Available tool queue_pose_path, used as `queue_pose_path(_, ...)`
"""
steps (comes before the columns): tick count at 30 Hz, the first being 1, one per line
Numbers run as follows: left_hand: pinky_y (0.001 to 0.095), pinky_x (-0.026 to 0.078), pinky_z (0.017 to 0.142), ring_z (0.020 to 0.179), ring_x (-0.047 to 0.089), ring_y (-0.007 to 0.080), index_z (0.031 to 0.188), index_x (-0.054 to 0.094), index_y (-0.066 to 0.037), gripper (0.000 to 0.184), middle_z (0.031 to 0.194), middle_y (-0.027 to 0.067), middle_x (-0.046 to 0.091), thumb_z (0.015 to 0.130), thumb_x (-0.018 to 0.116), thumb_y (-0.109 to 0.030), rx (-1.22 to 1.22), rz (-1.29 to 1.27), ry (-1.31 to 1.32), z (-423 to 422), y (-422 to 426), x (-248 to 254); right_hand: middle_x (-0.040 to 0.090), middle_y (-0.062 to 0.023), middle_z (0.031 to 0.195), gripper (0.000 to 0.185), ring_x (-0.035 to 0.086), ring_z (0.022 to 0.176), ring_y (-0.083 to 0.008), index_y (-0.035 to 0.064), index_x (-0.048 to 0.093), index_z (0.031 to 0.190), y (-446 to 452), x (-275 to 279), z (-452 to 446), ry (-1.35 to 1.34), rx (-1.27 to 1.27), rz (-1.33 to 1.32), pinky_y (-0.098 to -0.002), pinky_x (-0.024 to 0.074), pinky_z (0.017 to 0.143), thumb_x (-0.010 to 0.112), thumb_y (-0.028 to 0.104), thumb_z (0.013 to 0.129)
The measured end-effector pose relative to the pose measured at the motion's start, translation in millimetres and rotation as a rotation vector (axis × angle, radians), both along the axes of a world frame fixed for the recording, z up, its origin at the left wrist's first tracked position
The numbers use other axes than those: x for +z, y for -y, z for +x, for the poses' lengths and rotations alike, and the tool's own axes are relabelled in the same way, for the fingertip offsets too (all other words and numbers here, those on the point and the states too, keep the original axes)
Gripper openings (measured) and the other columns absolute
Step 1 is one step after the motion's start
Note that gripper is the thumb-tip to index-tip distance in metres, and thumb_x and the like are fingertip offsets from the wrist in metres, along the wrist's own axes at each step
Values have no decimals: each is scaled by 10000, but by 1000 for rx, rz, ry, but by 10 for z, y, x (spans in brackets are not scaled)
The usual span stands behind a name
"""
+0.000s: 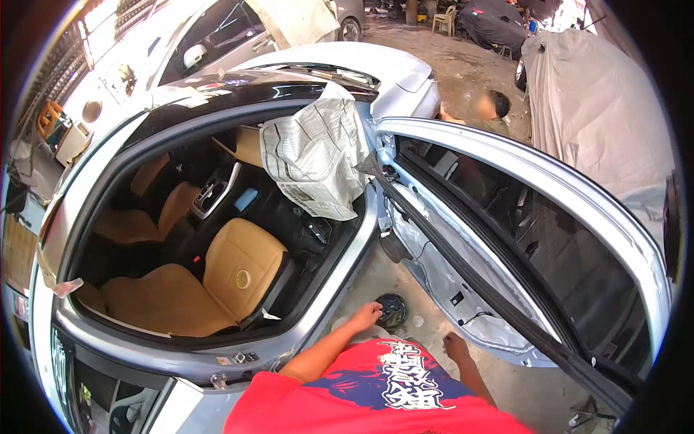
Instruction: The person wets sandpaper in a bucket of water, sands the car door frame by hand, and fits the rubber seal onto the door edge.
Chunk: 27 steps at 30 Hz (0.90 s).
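Note:
My left hand [366, 317] is loosely curled beside a dark round container [392, 310] on the floor; whether its fingers hold anything is too small to tell. My right hand [456, 346] hangs low by the bottom of the open car door [463, 289], its fingers bent and their contents unclear. In the car, a tan seat [246, 260] carries a small round yellowish roll [243, 279]. Crumpled newspaper [314, 148] drapes over the front of the door opening.
A co-worker [495, 112] is low behind the open door. A covered vehicle [596, 108] stands at the right, and a white car [340, 58] stands in front. A plastic chair [444, 21] is in the background.

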<state>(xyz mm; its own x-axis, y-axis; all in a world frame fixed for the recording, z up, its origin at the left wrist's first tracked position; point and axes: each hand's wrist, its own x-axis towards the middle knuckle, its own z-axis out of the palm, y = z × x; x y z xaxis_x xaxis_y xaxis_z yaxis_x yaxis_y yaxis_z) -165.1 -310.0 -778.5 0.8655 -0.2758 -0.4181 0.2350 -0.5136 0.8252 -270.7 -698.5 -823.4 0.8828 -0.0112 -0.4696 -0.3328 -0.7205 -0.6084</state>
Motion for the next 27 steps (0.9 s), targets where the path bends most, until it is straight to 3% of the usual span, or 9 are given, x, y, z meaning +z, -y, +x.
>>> queue_pose_path(3, 348, 468, 944, 1061, 629, 270, 1162, 638, -5, 334, 1127, 168, 667, 900, 611, -209, 188, -22, 212, 273, -43, 30, 670, -143, 777, 181, 671, 642, -216, -1, 597, 971, -635, 1347, 469, -31, -75, 220, -339, 521, 605, 565, 171, 926)
queue_pose_path(5, 382, 478, 927, 1063, 626, 305, 1147, 638, 6, 326, 1137, 195, 652, 904, 603, -208, 318, -117, 319, 650, -160, 78, 676, -155, 792, 180, 677, 655, -218, -6, 588, 986, -903, 1882, 611, -17, -108, 315, -341, 521, 628, 571, 163, 924)
queue_pose_path(6, 377, 475, 926, 1059, 622, 303, 1141, 639, 5, 316, 1133, 189, 647, 906, 603, -203, 378, -146, 325, 864, -192, 351, 676, -151, 793, 179, 676, 657, -211, -10, 583, 991, -989, 2089, 671, -5, -114, 360, -335, 520, 626, 574, 156, 925)
queue_pose_path(13, 361, 435, 957, 1081, 573, 286, 1122, 629, 20, 263, 1108, 171, 609, 952, 547, -162, 621, -275, 755, 2466, -344, 1752, 667, -118, 824, 148, 659, 693, -189, -8, 620, 983, -1461, 2963, 1081, 273, 12, 360, -311, 505, 624, 604, 123, 917)
queue_pose_path(19, 330, 435, 962, 1095, 559, 234, 1176, 601, 11, 274, 1133, 131, 582, 941, 554, -122, 606, -679, 738, 3161, -162, 2406, 610, -102, 838, 84, 619, 676, -161, -9, 628, 953, -2135, 3641, 1939, 440, -10, 423, -279, 477, 593, 616, 53, 899)
queue_pose_path(21, 319, 448, 933, 1063, 559, 221, 1187, 596, -3, 272, 1134, 116, 567, 938, 564, -108, 548, -633, 778, 3123, -160, 2402, 605, -94, 828, 65, 603, 651, -142, 2, 621, 946, -2447, 3983, 2350, 514, 9, 394, -277, 468, 576, 609, 48, 900)
queue_pose_path(22, 312, 457, 905, 1036, 558, 213, 1179, 599, -12, 256, 1139, 109, 557, 944, 565, -108, 526, -644, 776, 3102, -171, 2386, 598, -104, 824, 66, 610, 678, -164, 7, 613, 949, -2581, 4158, 2587, 596, 94, 298, -286, 473, 603, 613, 48, 897)
queue_pose_path(24, 301, 470, 876, 1042, 556, 206, 1188, 590, -13, 259, 1165, 109, 548, 945, 566, -99, 485, -642, 726, 3091, -200, 2253, 606, -156, 868, 108, 624, 813, -306, -2, 605, 973, -2871, 4504, 3086, 754, 217, 106, -355, 493, 731, 624, 65, 891)
queue_pose_path(27, 299, 475, 875, 1068, 553, 206, 1206, 578, -16, 278, 1200, 114, 538, 940, 574, -95, 426, -664, 652, 3032, -294, 2124, 635, -219, 932, 205, 615, 917, -421, 9, 514, 1041, -3261, 4879, 3879, 849, 266, -76, -441, 485, 772, 626, 96, 893)
